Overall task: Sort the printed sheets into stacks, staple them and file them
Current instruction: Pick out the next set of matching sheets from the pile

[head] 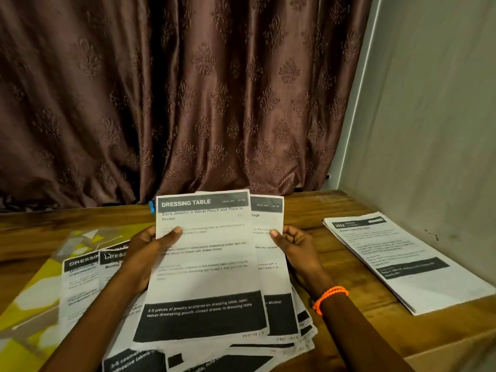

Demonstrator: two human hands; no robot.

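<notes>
Sheets [204, 267] fanned lengthwise toward twelve o'clock, pinched by both your hands, left hand [150, 248] gripping the front page, right hand [292, 245] the rest.

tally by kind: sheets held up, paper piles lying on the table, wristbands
Sheets fanned in the hands: 2 (DRESSING TABLE sheet, sheet behind it)
Paper piles on the table: 3 (left, right, under the hands)
Orange wristbands: 1
Total: 6

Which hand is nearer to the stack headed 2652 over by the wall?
Right. The right hand pinches the held sheets' right edge, on the side facing the 2652 stack, bare table between them. The left hand grips their left edge, farther off.
</notes>
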